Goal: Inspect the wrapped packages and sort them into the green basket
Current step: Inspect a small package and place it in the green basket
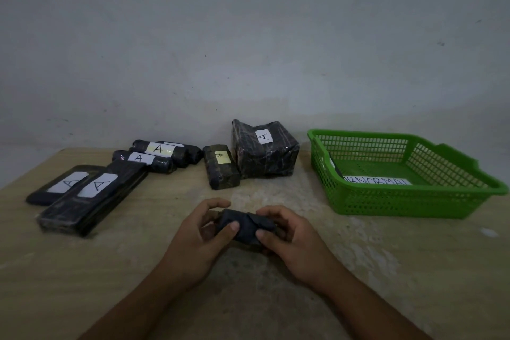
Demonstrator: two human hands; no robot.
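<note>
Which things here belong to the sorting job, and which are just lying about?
Job: held package, left hand, right hand, A-labelled packages, green basket, ABNORMAL label.
Lying about: white speck; otherwise only table, wall.

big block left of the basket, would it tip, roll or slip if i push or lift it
The big block looks squat with flat faces, so a push would probably slide it rather than roll or tip it. Its glossy wrap may be slippery when lifted. Its creased wrap suggests slightly soft sides.

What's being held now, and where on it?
A small black wrapped package, left hand gripping its left end, right hand its right end.
</note>
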